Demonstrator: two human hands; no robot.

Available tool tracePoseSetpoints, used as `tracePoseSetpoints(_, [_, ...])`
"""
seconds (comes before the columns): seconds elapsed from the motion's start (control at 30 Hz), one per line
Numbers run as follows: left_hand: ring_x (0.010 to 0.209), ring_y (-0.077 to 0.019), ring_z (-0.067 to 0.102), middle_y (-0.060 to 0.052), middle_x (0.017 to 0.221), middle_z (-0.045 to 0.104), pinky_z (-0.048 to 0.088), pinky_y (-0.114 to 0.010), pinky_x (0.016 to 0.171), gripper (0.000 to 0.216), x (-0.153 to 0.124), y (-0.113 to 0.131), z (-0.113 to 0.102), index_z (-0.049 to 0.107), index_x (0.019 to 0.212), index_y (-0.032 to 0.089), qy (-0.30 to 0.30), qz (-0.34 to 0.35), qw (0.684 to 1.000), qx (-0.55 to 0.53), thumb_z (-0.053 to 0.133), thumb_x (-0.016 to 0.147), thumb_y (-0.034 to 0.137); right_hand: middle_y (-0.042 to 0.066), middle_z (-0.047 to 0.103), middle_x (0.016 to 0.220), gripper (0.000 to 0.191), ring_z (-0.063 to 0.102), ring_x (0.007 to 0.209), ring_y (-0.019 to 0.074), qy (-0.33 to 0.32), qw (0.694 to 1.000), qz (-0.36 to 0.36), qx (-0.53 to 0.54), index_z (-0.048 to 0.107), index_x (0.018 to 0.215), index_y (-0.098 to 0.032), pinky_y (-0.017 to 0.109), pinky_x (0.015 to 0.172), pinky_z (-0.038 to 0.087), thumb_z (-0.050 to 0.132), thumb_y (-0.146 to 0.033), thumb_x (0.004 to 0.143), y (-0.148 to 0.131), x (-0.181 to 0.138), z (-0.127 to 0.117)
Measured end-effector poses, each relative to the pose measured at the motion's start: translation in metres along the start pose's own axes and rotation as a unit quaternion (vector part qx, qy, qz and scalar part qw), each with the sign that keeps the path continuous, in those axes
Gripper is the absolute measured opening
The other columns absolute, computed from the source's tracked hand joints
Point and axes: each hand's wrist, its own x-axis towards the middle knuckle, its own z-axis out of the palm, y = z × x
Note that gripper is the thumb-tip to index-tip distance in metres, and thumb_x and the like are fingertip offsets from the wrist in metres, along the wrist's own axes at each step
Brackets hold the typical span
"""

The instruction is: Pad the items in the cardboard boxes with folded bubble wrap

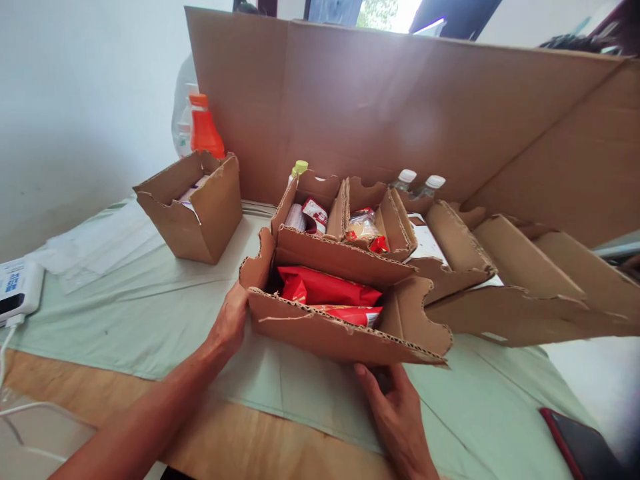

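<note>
A small open cardboard box (pixel 325 330) sits just in front of me with red snack packets (pixel 325 287) inside. My left hand (pixel 229 323) presses against the box's left side, fingers tucked behind the corner flap. My right hand (pixel 395 403) reaches under the box's front right edge, fingers curled up against the cardboard. Behind it stand two more open boxes (pixel 350 220) holding small packets and a can.
Another open box (pixel 193 210) stands at the left, an orange bottle (pixel 205 130) behind it. A tall cardboard wall (pixel 400 107) runs across the back, with empty boxes (pixel 525 280) at the right. A white device (pixel 17 290) lies far left, a dark phone (pixel 580 443) bottom right.
</note>
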Motion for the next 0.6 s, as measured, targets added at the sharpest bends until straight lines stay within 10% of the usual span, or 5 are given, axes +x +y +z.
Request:
tracePoseSetpoints(0.37, [0.129,-0.0297,0.057,-0.010,0.136,0.066,0.042,-0.044,0.112,0.044,-0.041,0.012,0.015,0.065,0.128,0.019,-0.040,0.022,0.997,0.064,0.055,0.096,0.047,0.011,0.071,0.118,0.055,0.067,0.098,0.0255,0.163,0.984,0.055,0.038,0.067,0.125,-0.019,0.040,0.090,0.052,0.069,-0.056,0.084,0.012,-0.014,-0.033])
tracePoseSetpoints(0.6, [0.121,-0.0252,0.062,-0.001,0.112,0.070,0.042,-0.045,0.116,0.016,-0.088,0.086,-0.007,0.076,0.101,0.026,0.057,0.297,0.949,0.086,0.066,0.089,0.020,0.010,0.067,0.125,0.033,0.061,0.121,0.0306,0.234,0.971,0.005,0.044,0.070,0.116,-0.020,0.051,0.110,0.044,0.064,-0.045,0.096,-0.028,-0.053,-0.059])
